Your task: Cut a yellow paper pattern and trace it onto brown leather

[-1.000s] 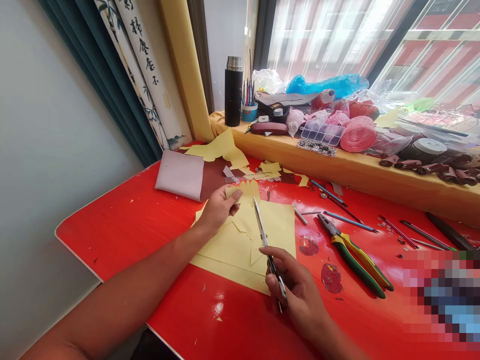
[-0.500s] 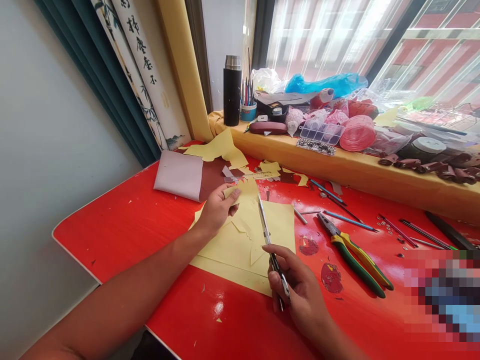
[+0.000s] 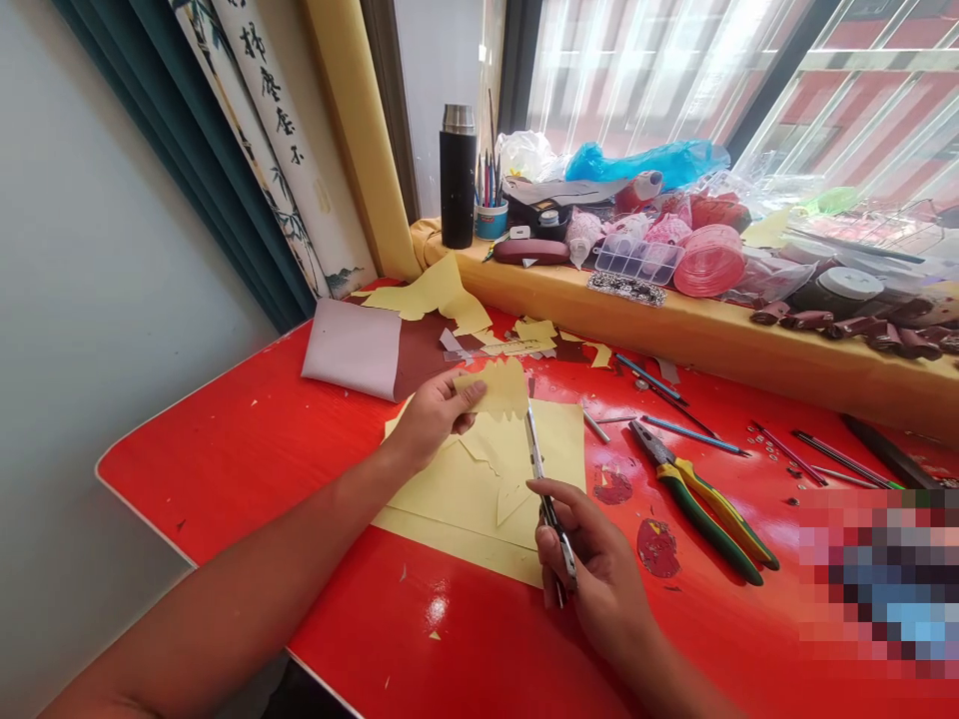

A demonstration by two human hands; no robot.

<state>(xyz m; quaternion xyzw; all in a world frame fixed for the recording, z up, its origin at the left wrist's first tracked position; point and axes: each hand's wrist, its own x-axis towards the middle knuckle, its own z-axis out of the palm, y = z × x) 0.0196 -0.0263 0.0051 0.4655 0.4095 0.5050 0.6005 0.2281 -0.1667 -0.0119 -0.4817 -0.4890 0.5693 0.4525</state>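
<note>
Between thumb and fingers, my left hand (image 3: 436,417) pinches a small yellow paper cutout (image 3: 500,389) with a wavy, notched edge. My right hand (image 3: 591,559) is closed on a pair of scissors (image 3: 540,474), its blades pointing away from me. The blade tips are at the cutout's right edge; whether they touch it I cannot tell. Below both hands, larger yellow paper sheets (image 3: 442,499) lie overlapping on the red table (image 3: 360,619).
Green-and-yellow pliers (image 3: 708,504) lie right of the sheets, near several thin rods (image 3: 693,435). Yellow scraps (image 3: 535,332) and a folded pinkish-grey sheet (image 3: 352,350) lie at the back. On the window ledge stand a black thermos (image 3: 457,180) and a clear compartment box (image 3: 636,260).
The cutout in my left hand has turned and shifted slightly right, showing more of its notched outline. The scissors' tips have moved slightly right with it. The whole view has shifted a little.
</note>
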